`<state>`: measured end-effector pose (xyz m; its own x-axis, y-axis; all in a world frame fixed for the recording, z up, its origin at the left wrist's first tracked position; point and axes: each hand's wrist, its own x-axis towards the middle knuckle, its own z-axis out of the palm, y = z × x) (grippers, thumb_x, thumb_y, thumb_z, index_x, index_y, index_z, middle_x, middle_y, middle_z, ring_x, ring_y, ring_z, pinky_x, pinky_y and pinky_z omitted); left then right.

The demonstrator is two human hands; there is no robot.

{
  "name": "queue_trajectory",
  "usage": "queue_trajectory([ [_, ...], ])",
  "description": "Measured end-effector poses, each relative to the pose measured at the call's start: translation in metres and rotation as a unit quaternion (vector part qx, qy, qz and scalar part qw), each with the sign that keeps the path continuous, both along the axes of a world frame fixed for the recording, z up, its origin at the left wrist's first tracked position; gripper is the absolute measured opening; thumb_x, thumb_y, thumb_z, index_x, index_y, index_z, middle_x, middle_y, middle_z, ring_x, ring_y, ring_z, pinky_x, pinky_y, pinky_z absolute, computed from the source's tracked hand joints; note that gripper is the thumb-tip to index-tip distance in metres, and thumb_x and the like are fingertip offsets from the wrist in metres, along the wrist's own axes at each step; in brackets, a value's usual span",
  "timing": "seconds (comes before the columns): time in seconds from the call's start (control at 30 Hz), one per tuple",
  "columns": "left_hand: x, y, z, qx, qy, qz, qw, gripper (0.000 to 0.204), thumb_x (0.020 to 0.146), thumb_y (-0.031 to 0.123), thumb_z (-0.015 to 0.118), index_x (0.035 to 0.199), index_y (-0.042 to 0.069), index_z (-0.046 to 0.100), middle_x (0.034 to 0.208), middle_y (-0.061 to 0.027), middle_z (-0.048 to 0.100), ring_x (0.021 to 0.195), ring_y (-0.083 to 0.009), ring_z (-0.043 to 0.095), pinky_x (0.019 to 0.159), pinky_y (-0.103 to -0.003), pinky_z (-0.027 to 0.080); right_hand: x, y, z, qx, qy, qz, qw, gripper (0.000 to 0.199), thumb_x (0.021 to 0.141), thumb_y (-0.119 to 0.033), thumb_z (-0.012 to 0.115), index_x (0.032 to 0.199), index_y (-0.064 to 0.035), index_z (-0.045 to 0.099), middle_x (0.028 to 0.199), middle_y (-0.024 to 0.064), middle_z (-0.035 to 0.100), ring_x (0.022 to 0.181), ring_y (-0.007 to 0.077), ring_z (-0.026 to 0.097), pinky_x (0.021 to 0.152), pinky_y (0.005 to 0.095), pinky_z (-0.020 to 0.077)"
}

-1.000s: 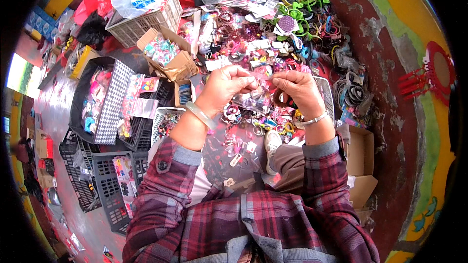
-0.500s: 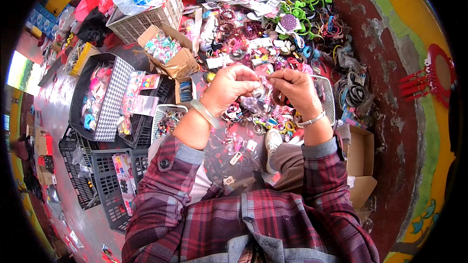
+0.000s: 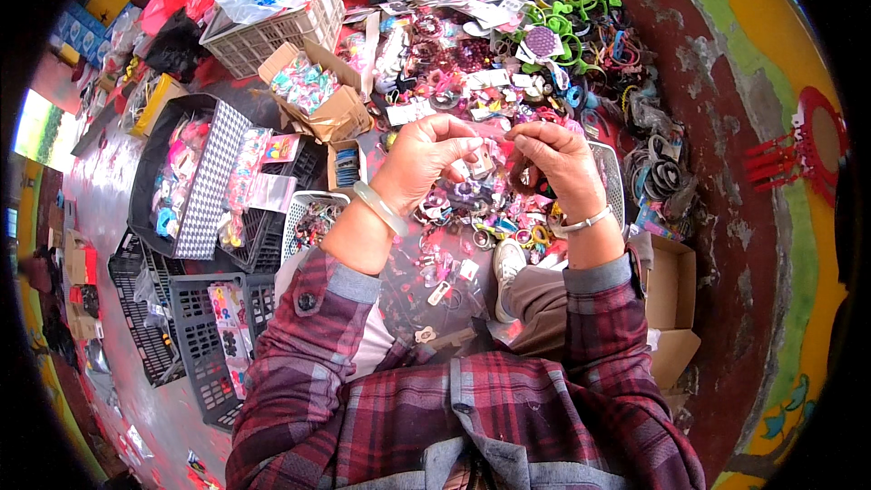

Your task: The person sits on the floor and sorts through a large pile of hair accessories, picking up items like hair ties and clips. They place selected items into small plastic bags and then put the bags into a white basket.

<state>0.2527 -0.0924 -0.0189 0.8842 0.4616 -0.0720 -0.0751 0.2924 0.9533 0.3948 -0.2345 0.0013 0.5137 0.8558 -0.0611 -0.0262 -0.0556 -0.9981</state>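
Left of the sprawling multicoloured heap of small accessories (image 3: 490,82), there's the open brown cardboard box (image 3: 331,121)! Off the heap's far left corner, the beige slatted plastic crate (image 3: 295,32); well left, the black rectangular houndstooth-sided box (image 3: 211,186); and on the heap's far right, curled green bands (image 3: 575,23)!

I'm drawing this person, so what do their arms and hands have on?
No gloves: the left hand has a thick, pale bangle at its wrist, the right hand a thinner silvery bangle. The plaid sleeves are maroon, dark purple and grey, with plain grey cuffs.
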Motion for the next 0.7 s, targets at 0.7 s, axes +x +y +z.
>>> queue_trajectory([
  [0.7,-0.0032,-0.0006,0.0024,-0.082,-0.020,-0.013,0.996,0.016,0.084,0.005,0.051,0.097,0.000,0.058,0.083,-0.0068,0.062,0.075,-0.0137,0.062,0.067,-0.022,0.052,-0.0021,0.0021,0.0023,0.021,0.010,-0.016,1.000,0.011,0.083,-0.007,0.057,0.090,-0.0002,0.063,0.069,0.0035,0.061,0.052,0.0063,0.054,0.044,0.0178,0.0405],
])
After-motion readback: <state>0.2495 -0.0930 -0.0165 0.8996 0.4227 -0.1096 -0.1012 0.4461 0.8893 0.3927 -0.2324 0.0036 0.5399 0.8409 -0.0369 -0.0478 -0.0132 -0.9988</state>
